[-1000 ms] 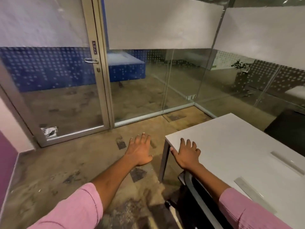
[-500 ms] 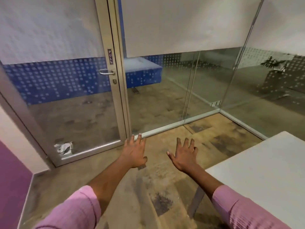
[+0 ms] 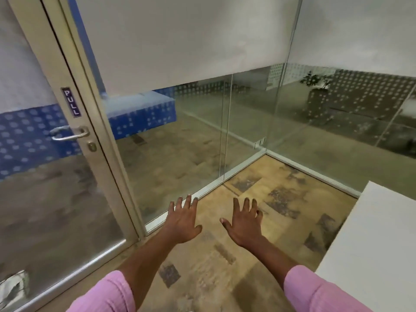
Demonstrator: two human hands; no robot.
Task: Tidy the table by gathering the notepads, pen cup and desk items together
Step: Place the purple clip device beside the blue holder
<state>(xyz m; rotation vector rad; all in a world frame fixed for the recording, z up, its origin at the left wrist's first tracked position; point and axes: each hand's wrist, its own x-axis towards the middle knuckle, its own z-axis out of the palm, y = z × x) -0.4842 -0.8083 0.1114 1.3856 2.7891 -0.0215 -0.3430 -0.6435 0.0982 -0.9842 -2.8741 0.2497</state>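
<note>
Since a second ago the right hand (image 3: pixel 244 225) has been taken off the table (image 3: pixel 378 244), which is now cut down to a white corner at the near right edge. The left hand (image 3: pixel 183 224) is held beside the right, apart from it, over the floor (image 3: pixel 225 255) — palms down, fingers spread straight, nothing gripped. Pink sleeves (image 3: pixel 105 293) are seen at the near edge. A glass door (image 3: pixel 74 176) is seen at far left — its handle (image 3: pixel 67 134) under a PULL label.

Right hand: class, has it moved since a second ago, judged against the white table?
Yes. The right hand has left the corner of the white table and is now over the carpet to the table's left, towards the glass door.
</note>
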